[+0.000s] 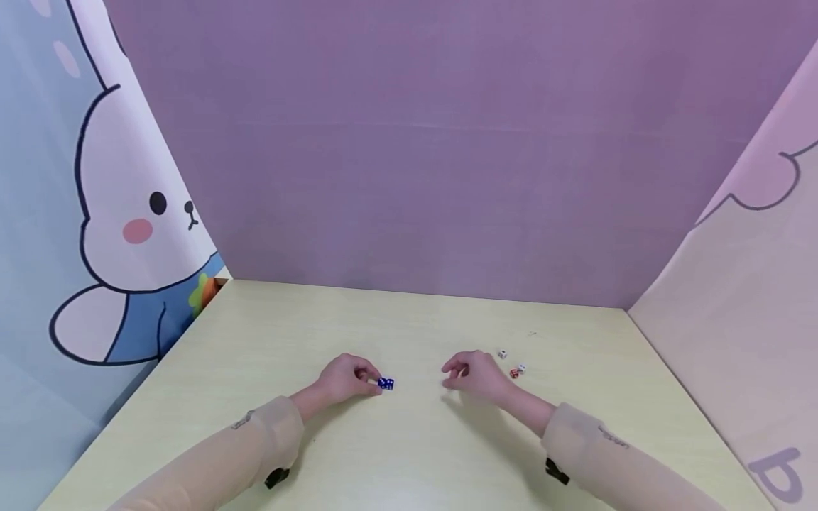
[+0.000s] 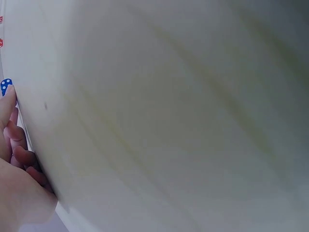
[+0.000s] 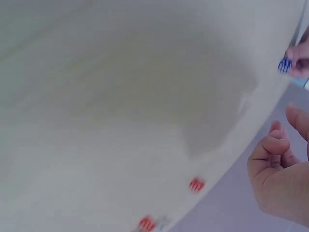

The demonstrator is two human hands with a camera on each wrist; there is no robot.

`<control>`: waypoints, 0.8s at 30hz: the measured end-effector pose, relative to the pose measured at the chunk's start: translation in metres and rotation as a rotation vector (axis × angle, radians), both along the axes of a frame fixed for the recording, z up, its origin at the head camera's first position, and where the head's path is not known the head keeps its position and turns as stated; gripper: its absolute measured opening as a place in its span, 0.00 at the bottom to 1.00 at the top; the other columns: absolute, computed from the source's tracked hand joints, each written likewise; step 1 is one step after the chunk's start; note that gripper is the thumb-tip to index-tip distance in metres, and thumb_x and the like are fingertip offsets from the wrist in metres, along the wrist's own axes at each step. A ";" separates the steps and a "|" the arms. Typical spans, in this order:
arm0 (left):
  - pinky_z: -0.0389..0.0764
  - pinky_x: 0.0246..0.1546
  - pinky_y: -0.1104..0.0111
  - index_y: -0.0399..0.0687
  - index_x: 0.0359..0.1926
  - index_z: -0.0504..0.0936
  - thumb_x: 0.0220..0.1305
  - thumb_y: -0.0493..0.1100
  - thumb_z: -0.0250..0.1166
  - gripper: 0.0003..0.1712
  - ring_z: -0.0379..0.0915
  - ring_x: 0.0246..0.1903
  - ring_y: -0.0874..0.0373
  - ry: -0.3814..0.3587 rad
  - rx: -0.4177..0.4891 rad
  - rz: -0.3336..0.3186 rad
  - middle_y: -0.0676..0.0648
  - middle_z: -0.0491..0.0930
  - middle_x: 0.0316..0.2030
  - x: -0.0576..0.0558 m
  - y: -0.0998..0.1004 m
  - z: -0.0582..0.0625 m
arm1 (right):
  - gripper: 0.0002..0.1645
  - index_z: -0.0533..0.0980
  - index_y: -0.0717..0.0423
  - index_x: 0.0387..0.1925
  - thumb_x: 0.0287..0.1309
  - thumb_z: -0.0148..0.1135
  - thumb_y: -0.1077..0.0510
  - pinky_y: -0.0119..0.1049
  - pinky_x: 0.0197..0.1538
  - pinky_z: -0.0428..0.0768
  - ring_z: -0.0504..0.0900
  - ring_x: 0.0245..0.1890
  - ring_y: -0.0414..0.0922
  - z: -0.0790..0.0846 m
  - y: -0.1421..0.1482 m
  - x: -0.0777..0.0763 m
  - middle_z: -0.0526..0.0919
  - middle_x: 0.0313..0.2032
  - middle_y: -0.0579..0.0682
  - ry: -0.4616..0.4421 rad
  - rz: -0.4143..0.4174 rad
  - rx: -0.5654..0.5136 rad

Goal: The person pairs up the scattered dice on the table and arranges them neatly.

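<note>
My left hand [image 1: 348,377] pinches blue dice with white dots [image 1: 386,384] between thumb and fingertips, low over the table. Two blue dice appear side by side in the head view. The left wrist view catches a blue dotted face [image 2: 6,86] beyond the thumb at its left edge. To the right, across a gap, my right hand [image 1: 481,376] holds nothing, its fingers loosely bent and its thumb apart from them. Just beyond that hand's back lie a red die [image 1: 514,373], a white die [image 1: 522,368] against it and another white die [image 1: 502,353] slightly farther off.
The pale wooden table [image 1: 409,447] ends at a purple backdrop [image 1: 409,177]. A printed sheet with a cartoon rabbit [image 1: 140,206] hangs along the left side, and a pale pink sheet [image 1: 735,341] along the right. Small marks [image 1: 532,333] show on the tabletop behind the dice.
</note>
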State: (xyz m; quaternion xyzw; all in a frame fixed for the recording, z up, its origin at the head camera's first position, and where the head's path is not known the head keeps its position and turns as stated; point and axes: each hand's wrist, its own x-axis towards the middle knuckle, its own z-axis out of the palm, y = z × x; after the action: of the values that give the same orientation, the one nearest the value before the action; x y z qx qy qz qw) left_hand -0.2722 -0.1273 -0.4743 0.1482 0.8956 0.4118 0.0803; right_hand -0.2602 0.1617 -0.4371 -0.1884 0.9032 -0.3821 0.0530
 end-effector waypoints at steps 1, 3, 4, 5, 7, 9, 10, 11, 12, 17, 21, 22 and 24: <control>0.65 0.29 0.70 0.51 0.32 0.86 0.46 0.45 0.76 0.10 0.64 0.20 0.62 0.002 0.001 -0.001 0.55 0.73 0.18 0.000 0.000 0.000 | 0.13 0.81 0.61 0.37 0.47 0.71 0.61 0.27 0.29 0.74 0.75 0.27 0.38 0.002 0.007 -0.001 0.81 0.26 0.44 0.011 -0.013 0.008; 0.65 0.29 0.70 0.51 0.32 0.86 0.46 0.45 0.76 0.11 0.64 0.20 0.62 0.005 0.005 -0.002 0.55 0.73 0.18 -0.001 0.000 -0.001 | 0.13 0.81 0.62 0.37 0.47 0.71 0.62 0.27 0.29 0.73 0.75 0.26 0.39 0.005 0.020 -0.004 0.81 0.26 0.44 0.038 -0.037 0.021; 0.65 0.29 0.71 0.51 0.32 0.86 0.46 0.45 0.76 0.11 0.64 0.20 0.62 0.006 0.006 -0.003 0.55 0.73 0.18 -0.001 0.000 -0.001 | 0.12 0.81 0.62 0.36 0.48 0.70 0.62 0.27 0.28 0.73 0.75 0.26 0.39 0.006 0.027 -0.005 0.81 0.26 0.45 0.053 -0.048 0.026; 0.65 0.29 0.71 0.51 0.32 0.86 0.46 0.45 0.76 0.11 0.64 0.20 0.62 0.009 0.006 -0.006 0.55 0.73 0.18 -0.001 0.000 -0.001 | 0.12 0.81 0.62 0.36 0.48 0.70 0.62 0.28 0.28 0.72 0.74 0.26 0.39 0.008 0.033 -0.006 0.81 0.25 0.45 0.061 -0.067 0.029; 0.65 0.29 0.71 0.51 0.32 0.86 0.46 0.46 0.76 0.11 0.64 0.20 0.62 0.011 0.005 -0.009 0.55 0.73 0.18 -0.002 -0.001 -0.002 | 0.10 0.81 0.61 0.36 0.49 0.69 0.62 0.28 0.28 0.71 0.73 0.25 0.39 0.008 0.045 -0.008 0.81 0.25 0.45 0.087 -0.107 0.041; 0.65 0.29 0.71 0.51 0.32 0.86 0.46 0.45 0.76 0.11 0.64 0.20 0.62 0.010 0.004 -0.011 0.55 0.73 0.18 -0.002 -0.001 -0.002 | 0.09 0.81 0.61 0.36 0.50 0.68 0.63 0.28 0.28 0.70 0.73 0.25 0.39 0.006 0.056 -0.012 0.81 0.25 0.45 0.118 -0.142 0.056; 0.65 0.28 0.71 0.51 0.32 0.86 0.46 0.45 0.76 0.11 0.64 0.20 0.62 0.010 0.003 -0.011 0.55 0.73 0.18 -0.001 -0.001 -0.002 | 0.09 0.81 0.61 0.36 0.51 0.67 0.63 0.28 0.28 0.70 0.72 0.25 0.38 0.005 0.060 -0.013 0.81 0.25 0.45 0.129 -0.160 0.063; 0.65 0.28 0.71 0.51 0.32 0.86 0.46 0.45 0.76 0.11 0.64 0.20 0.62 0.009 0.004 -0.010 0.55 0.73 0.18 -0.001 -0.001 -0.002 | 0.09 0.81 0.61 0.36 0.51 0.67 0.63 0.28 0.27 0.70 0.72 0.25 0.39 0.003 0.065 -0.015 0.81 0.25 0.46 0.134 -0.180 0.065; 0.65 0.28 0.71 0.51 0.32 0.86 0.46 0.45 0.76 0.11 0.64 0.20 0.62 0.011 0.003 -0.010 0.55 0.73 0.18 -0.001 -0.001 -0.002 | 0.09 0.81 0.62 0.36 0.51 0.67 0.63 0.28 0.27 0.70 0.72 0.24 0.39 0.002 0.069 -0.017 0.81 0.25 0.46 0.141 -0.195 0.067; 0.65 0.28 0.71 0.50 0.32 0.86 0.46 0.44 0.76 0.10 0.64 0.20 0.62 0.016 0.007 -0.011 0.54 0.73 0.18 -0.001 -0.001 -0.001 | 0.10 0.81 0.63 0.36 0.51 0.67 0.64 0.29 0.23 0.70 0.72 0.22 0.39 -0.007 0.086 -0.027 0.81 0.26 0.49 0.161 -0.259 0.096; 0.65 0.28 0.71 0.51 0.32 0.86 0.46 0.45 0.76 0.10 0.64 0.21 0.62 0.013 0.006 -0.009 0.54 0.73 0.18 -0.001 -0.001 -0.001 | 0.10 0.81 0.62 0.36 0.51 0.68 0.62 0.30 0.24 0.68 0.71 0.22 0.38 -0.012 0.095 -0.033 0.81 0.27 0.49 0.155 -0.320 0.147; 0.65 0.28 0.71 0.51 0.32 0.86 0.46 0.45 0.76 0.10 0.64 0.21 0.62 0.014 0.006 -0.010 0.54 0.73 0.18 -0.001 -0.001 -0.001 | 0.10 0.81 0.62 0.36 0.51 0.68 0.61 0.30 0.24 0.68 0.71 0.21 0.39 -0.013 0.096 -0.035 0.81 0.27 0.50 0.150 -0.333 0.158; 0.65 0.28 0.71 0.51 0.32 0.86 0.46 0.45 0.76 0.11 0.64 0.21 0.62 0.015 0.006 -0.012 0.54 0.73 0.18 -0.001 -0.001 -0.002 | 0.11 0.81 0.61 0.36 0.51 0.68 0.60 0.31 0.25 0.68 0.71 0.22 0.39 -0.014 0.098 -0.037 0.81 0.27 0.49 0.133 -0.358 0.181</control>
State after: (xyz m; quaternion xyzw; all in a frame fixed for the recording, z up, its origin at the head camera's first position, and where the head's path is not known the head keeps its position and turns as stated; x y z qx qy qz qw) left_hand -0.2736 -0.1285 -0.4760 0.1569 0.8940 0.4128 0.0757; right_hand -0.2968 0.2597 -0.4511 -0.0442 0.9543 -0.2895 -0.0589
